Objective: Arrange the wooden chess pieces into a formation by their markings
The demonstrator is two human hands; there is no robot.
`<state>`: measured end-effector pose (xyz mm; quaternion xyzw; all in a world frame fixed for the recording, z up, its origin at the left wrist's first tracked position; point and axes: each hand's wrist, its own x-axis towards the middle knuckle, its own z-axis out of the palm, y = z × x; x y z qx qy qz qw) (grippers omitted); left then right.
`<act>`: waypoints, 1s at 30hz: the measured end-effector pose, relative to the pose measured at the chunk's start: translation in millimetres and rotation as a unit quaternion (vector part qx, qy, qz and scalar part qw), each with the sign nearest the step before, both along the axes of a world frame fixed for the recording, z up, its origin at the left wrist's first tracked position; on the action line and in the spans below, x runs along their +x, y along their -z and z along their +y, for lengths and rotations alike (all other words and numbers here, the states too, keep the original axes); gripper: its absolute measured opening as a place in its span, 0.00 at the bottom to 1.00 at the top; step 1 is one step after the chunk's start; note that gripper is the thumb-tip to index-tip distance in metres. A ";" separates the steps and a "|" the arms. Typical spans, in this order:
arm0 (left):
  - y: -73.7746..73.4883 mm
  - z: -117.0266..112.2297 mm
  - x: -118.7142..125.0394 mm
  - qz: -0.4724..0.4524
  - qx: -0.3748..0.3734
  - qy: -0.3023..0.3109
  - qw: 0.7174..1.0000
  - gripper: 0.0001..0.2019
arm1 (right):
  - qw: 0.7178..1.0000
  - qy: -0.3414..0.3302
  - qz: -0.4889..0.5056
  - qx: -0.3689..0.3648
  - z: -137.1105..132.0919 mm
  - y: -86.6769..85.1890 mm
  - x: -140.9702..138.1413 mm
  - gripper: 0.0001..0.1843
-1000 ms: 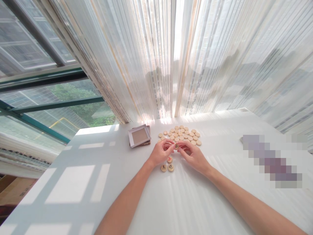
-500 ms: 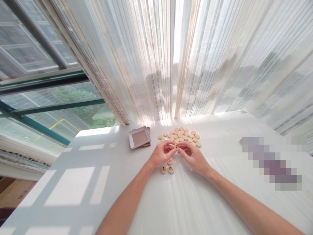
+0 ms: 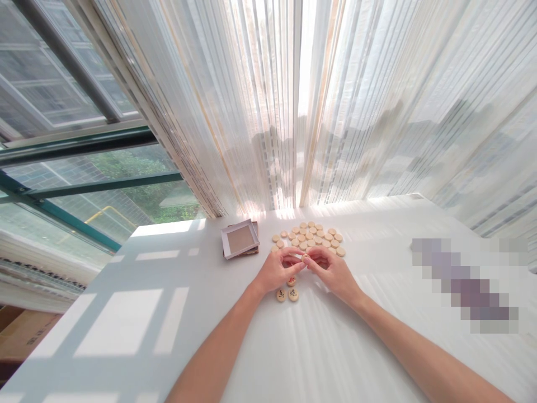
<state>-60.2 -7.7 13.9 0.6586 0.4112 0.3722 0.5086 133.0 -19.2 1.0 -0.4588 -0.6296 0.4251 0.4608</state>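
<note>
Turned since half a second earlier, a small round disc (image 3: 305, 258) is now shown with its black character no longer readable, while little else has been shifted. Sheer striped curtains (image 3: 251, 95) are hung across the far side, behind a white table (image 3: 377, 358) on which bars of sunlight are cast. Toward the right, a pixelated object (image 3: 465, 284) (blurred past recognition) is laid well apart from the hands. Near the middle, the left hand (image 3: 277, 270) and the right hand (image 3: 333, 273) are brought together, thumbs and fingertips of both clamped on the disc, which is apparently held above the tabletop. Beyond them, a spread of unmarked discs (image 3: 311, 230) is seen, with a shallow open box (image 3: 241, 239) set to its left. Nearer the viewer, a red-marked disc (image 3: 291, 281), partly covered by the left hand, and two black-marked discs (image 3: 292, 294) are laid close together. Judged by its look, the held disc is wooden: light, stiff, rather smooth, hard to break, and best gripped across its rim.
</note>
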 end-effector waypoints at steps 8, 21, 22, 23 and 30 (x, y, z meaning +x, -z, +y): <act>-0.6 -0.1 -0.2 0.017 -0.007 0.006 1.000 0.20 | 1.000 -0.001 0.007 -0.012 0.4 -2.2 0.1 0.16; 6.4 3.1 -1.5 0.027 0.008 -0.007 1.000 0.18 | 0.999 -0.018 0.027 -0.002 2.4 2.3 1.8 0.15; 6.1 3.2 -1.3 0.025 0.009 -0.008 1.000 0.18 | 0.999 -0.018 0.027 -0.001 2.4 2.7 1.9 0.15; 5.6 3.2 -1.1 0.024 0.010 -0.009 1.000 0.18 | 0.999 -0.019 0.027 0.000 2.4 3.1 2.0 0.15; 0.9 2.4 -0.5 0.010 0.009 -0.005 1.000 0.18 | 0.999 -0.028 0.021 0.003 0.9 1.8 2.4 0.14</act>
